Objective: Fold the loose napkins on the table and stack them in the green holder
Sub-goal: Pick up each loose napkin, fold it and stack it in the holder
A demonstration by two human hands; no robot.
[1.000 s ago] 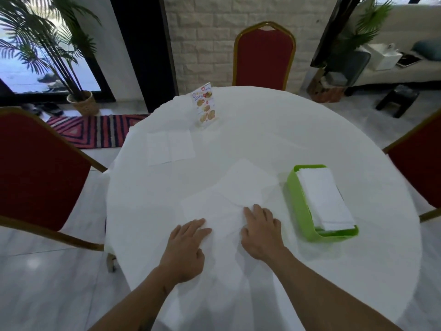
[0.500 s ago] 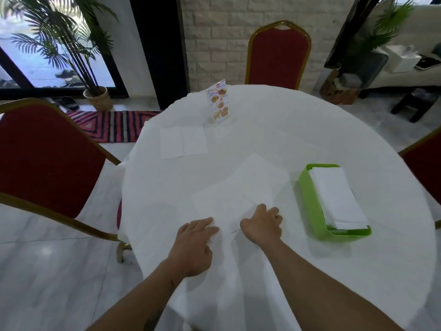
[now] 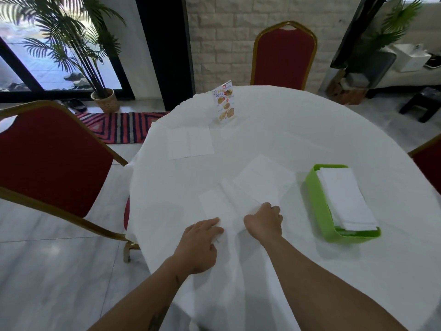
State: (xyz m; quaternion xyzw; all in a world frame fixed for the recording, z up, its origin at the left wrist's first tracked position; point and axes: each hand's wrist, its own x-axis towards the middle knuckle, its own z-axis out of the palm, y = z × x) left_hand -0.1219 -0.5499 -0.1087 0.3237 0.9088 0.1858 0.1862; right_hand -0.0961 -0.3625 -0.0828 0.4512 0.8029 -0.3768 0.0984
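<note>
A loose white napkin (image 3: pixel 223 204) lies on the white tablecloth in front of me. My left hand (image 3: pixel 202 237) pinches its near left corner. My right hand (image 3: pixel 263 222) has its fingers curled round the napkin's near right edge, which is lifted a little. A second unfolded napkin (image 3: pixel 265 180) lies just beyond, partly overlapped by the first. A third napkin (image 3: pixel 189 143) lies flat at the far left of the table. The green holder (image 3: pixel 317 204) stands to the right with a stack of folded napkins (image 3: pixel 346 199) in it.
A menu card stand (image 3: pixel 224 103) stands at the far side of the round table (image 3: pixel 310 139). Red chairs stand at the left (image 3: pixel 47 161), far side (image 3: pixel 284 56) and right (image 3: pixel 427 163). A potted palm (image 3: pixel 102 101) and striped rug (image 3: pixel 121 125) lie beyond.
Both hands went from lying flat on the napkin to curling on its near edge, drawing back toward me. The napkin's near edge has lifted.
</note>
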